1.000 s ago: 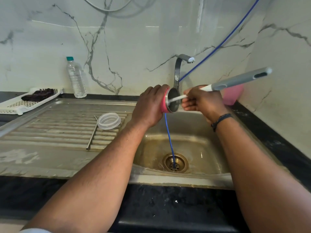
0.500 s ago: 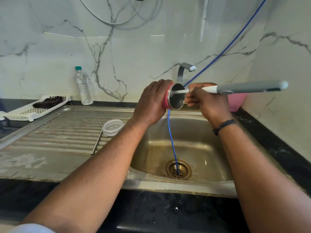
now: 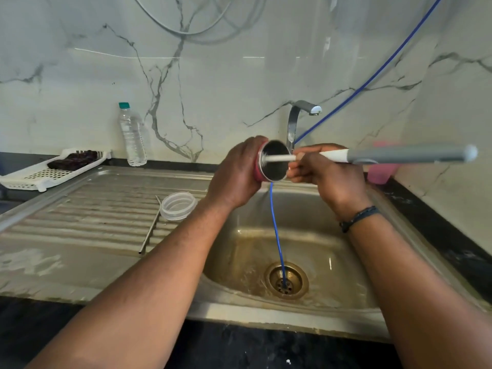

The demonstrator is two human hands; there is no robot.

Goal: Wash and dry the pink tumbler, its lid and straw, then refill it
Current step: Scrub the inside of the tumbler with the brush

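Over the stainless-steel sink basin (image 3: 306,230) the left hand (image 3: 237,177) wraps its curled fingers round the pink tumbler (image 3: 271,162), held on its side with the round mouth turned to the right; a thin pink band of the outer wall shows at the rim, and the inside is dull grey metal. The right hand (image 3: 324,174) grips the long bottle brush (image 3: 399,155) near its white neck; the slim white shaft runs into the tumbler's mouth, while the grey, rounded handle sticks out level to the right (the brush head itself is hidden inside).

On the ribbed steel draining board (image 3: 80,214) lie the clear, round plastic lid (image 3: 177,206) and, just beside it on the left, the thin straight metal straw (image 3: 150,227).

A thin blue hose (image 3: 277,235) drops into the brass-toned drain (image 3: 286,279); behind stand the curved chrome tap (image 3: 295,121), a ridged clear water bottle (image 3: 132,134) with a green cap, a white perforated tray (image 3: 40,177) and a pink plastic cup (image 3: 380,174) against the veined marble wall.
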